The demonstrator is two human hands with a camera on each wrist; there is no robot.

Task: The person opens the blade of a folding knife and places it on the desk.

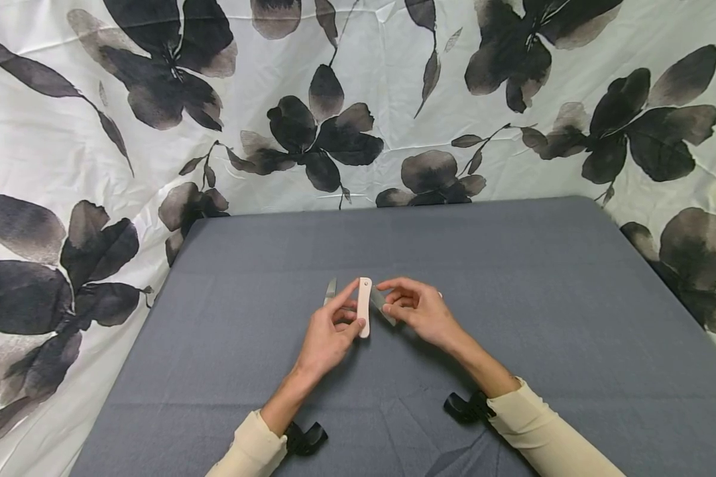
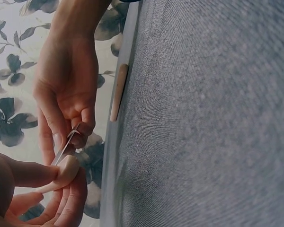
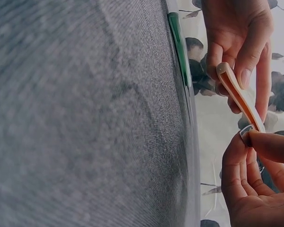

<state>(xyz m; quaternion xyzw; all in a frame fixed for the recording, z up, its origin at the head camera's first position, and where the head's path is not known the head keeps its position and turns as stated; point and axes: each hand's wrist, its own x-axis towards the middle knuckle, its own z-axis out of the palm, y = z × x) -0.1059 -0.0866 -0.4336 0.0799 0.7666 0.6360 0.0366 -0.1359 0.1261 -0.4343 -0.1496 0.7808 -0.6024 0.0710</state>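
I am holding my left hand (image 1: 328,334) over the middle of the grey counter (image 1: 543,318), its thumb and fingers curled round a cream folding-knife handle (image 1: 364,307) that is standing roughly on end, away from me. Just left of that hand, a grey metal piece (image 1: 331,290) is lying on the cloth. To the right, my right hand (image 1: 420,310) is pinching a thin metal blade (image 1: 382,307) that is angling out from the handle, so both hands are meeting on the one tool, just above the cloth.

The head camera is giving the layout only. The left wrist camera is showing what it hides: the blade (image 2: 66,146) as a narrow steel strip caught between the right hand's (image 2: 66,90) fingertips, and a pale wooden stick (image 2: 118,92) lying at the counter's far edge. The right wrist camera is showing the handle (image 3: 239,94) edge-on, with an orange slot running along it, and a green bar (image 3: 179,45) lying along the counter's edge, which no other view is picking up.

Behind the counter, a white curtain with dark flowers (image 1: 334,132) is hanging.
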